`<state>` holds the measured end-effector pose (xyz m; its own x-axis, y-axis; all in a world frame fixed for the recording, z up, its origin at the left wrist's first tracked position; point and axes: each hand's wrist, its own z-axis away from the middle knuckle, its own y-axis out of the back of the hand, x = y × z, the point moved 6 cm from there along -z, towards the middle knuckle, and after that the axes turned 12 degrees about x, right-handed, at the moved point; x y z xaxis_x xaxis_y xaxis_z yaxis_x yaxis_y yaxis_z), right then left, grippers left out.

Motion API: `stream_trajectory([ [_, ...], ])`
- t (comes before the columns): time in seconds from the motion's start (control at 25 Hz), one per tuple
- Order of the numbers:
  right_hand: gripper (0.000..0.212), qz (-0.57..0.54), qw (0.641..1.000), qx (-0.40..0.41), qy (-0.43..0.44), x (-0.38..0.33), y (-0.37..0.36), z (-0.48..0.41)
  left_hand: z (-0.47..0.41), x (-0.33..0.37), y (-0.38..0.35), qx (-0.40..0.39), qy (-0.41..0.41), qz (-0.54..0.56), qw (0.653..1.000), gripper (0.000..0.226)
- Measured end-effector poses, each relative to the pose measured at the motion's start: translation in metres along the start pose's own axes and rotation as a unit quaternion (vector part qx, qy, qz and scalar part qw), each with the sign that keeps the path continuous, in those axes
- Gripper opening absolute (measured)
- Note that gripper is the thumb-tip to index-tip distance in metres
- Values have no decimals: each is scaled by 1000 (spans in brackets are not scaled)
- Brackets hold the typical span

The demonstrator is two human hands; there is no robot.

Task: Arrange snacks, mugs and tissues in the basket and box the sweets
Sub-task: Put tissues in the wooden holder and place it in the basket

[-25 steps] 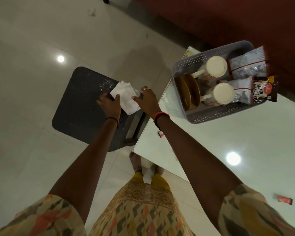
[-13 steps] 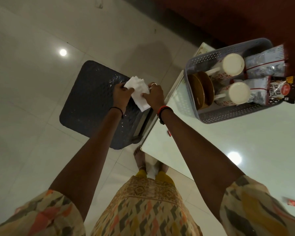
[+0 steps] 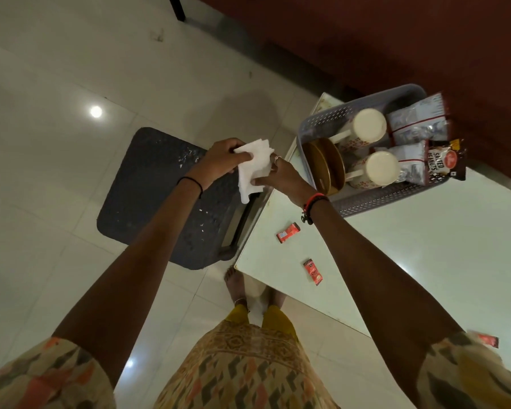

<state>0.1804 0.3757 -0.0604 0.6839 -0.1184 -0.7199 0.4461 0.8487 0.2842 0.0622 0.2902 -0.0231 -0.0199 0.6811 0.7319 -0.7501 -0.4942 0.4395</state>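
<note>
A stack of white tissues [image 3: 253,169] hangs between both hands above the dark stool, just left of the table's edge. My left hand [image 3: 222,159] pinches its top left corner and my right hand [image 3: 281,174] grips its right side. The grey perforated basket [image 3: 375,199] stands on the white table to the right. It holds two cream mugs [image 3: 369,125] [image 3: 382,168] lying on their sides, brown plates [image 3: 323,165] on edge and snack packets, among them salted peanuts [image 3: 444,163]. Red sweets [image 3: 288,231] [image 3: 313,271] lie loose on the table.
The white table [image 3: 410,276] fills the right half. A dark plastic stool [image 3: 160,199] with white crumbs stands on the tiled floor to its left. A dark red sofa [image 3: 396,39] runs behind the basket. Another red sweet [image 3: 488,340] lies by my right sleeve.
Both hands have lifted the tissues off the stool and carried them a little to the right, toward the table edge. The view has shifted, showing two sweets on the table.
</note>
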Motion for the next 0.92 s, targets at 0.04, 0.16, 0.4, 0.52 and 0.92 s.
stream_trajectory([
  [0.04, 63, -35, 999, -24, -6, 3, 7, 4, -1, 9, -1, -11, -20, -9, 1000, 26],
  [0.16, 33, -110, 994, -11, -19, 14, 36, 14, -8, 34, -4, -17, -82, -56, 995, 24],
  [0.4, 33, -102, 980, 173, -9, 33, 101, 30, -24, 70, -35, -8, -207, -197, 958, 29],
  [0.52, 34, 4, 954, 297, 37, 31, 135, 43, -27, 96, -57, 26, -273, -218, 937, 26],
  [0.92, 20, 95, 911, 399, 47, 55, 161, 57, -34, 130, -133, 20, -390, -278, 878, 16],
])
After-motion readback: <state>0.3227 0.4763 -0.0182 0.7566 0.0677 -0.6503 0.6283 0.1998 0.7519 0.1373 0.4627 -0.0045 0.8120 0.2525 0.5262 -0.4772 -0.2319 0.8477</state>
